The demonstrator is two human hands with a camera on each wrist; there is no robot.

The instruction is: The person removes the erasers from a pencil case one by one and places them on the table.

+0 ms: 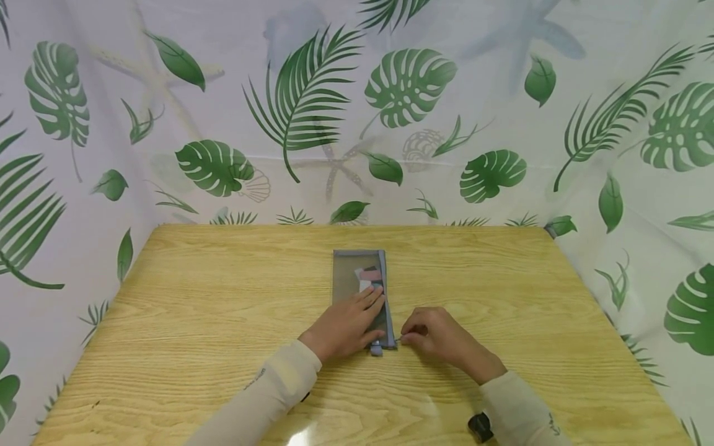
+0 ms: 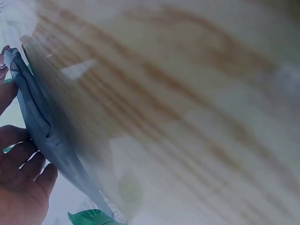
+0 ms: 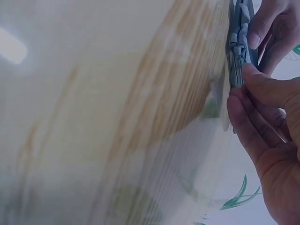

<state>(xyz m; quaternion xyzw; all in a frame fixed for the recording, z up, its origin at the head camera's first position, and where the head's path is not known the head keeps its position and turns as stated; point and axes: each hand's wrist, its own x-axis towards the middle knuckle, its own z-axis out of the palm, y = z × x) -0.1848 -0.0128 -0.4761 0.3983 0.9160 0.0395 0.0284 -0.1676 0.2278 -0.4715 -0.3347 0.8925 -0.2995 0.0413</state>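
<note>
A grey zip pouch (image 1: 346,272) with a see-through panel lies lengthwise on the wooden table. Small pink, white and dark pieces (image 1: 370,274) show through its panel. My left hand (image 1: 348,322) rests on the pouch with its fingers extended, covering the lower middle part. At the pouch's near right corner, my right hand (image 1: 437,334) pinches the small zipper pull (image 1: 398,339) between thumb and fingertips. In the right wrist view the thumb and fingers of the right hand (image 3: 272,117) meet at the end of the bunched grey pouch (image 3: 239,42).
The wooden table (image 1: 212,291) reaches back to a leaf-printed cloth (image 1: 334,93) that hangs behind and on both sides. A small fabric tab (image 1: 376,350) sticks out from the pouch's near edge. A black wrist device (image 1: 480,427) sits by the right sleeve.
</note>
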